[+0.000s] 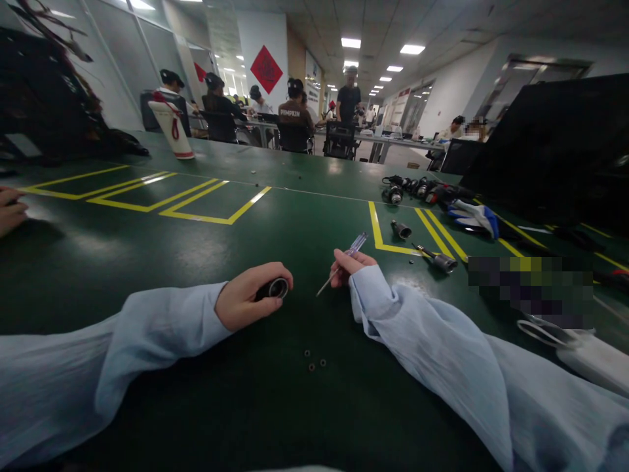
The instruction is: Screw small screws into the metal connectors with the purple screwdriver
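Our left hand (255, 295) has its fingers curled around a dark cylinder (265, 292), thumb along the near side, with the pale-rimmed round end clear of the grip and turned towards us and a little to the right. Our right hand (348, 263) pinches a screwdriver (358, 244) with a clear handle; those fingers are closed narrow on it.

The relation that matters is between the screwdriver's tip and that round end. The screwdriver's long axis slants from its handle, up and away to the right, down to a tip at lower left. The tip sits in the gap between our hands, to the right of the rim, near it but apart, and we cannot tell exactly how high it is above the table (304, 216).

Three small rings (311, 367) lie loose and close together on the table, nearer to us than both hands, roughly midway between them. Neither hand touches them, and we cannot say which is nearer.
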Motion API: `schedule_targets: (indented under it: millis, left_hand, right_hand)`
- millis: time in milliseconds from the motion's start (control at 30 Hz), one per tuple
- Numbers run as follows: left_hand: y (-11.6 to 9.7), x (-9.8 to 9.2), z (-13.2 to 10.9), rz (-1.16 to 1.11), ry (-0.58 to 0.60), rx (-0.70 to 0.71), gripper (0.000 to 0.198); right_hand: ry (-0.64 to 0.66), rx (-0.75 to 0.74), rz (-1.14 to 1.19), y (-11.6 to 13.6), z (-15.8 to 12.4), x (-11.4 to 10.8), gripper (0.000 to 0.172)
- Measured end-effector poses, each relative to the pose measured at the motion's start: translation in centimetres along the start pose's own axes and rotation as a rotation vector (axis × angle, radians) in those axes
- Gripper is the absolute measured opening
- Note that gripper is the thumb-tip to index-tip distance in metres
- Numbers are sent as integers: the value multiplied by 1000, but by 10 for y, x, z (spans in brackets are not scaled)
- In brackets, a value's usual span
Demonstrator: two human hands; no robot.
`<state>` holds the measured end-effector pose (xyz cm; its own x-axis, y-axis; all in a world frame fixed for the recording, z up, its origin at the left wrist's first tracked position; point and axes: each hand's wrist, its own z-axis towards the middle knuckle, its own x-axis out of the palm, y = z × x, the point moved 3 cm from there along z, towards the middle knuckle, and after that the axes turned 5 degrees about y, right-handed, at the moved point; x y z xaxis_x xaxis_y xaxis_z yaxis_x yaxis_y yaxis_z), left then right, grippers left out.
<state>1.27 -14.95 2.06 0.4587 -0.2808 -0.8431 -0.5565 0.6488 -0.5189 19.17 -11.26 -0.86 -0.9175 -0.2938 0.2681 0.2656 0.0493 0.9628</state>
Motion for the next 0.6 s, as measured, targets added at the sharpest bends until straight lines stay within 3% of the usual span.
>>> schedule_targets:
  millis: [100, 200, 367, 600]
  left_hand:
    - [5, 2, -3, 34, -23, -7, 21]
    - [6, 5, -3, 114, -29, 21, 22]
    - [1, 1, -4, 291, -53, 76, 29]
    - [-5, -1, -8, 309, -106, -16, 34]
  right_hand:
    - [242, 28, -8, -2, -22, 15, 31]
    - [381, 35, -69, -3, -38, 24, 30]
    - [394, 3, -123, -4, -42, 24, 30]
    - [376, -67, -357, -5, -43, 23, 29]
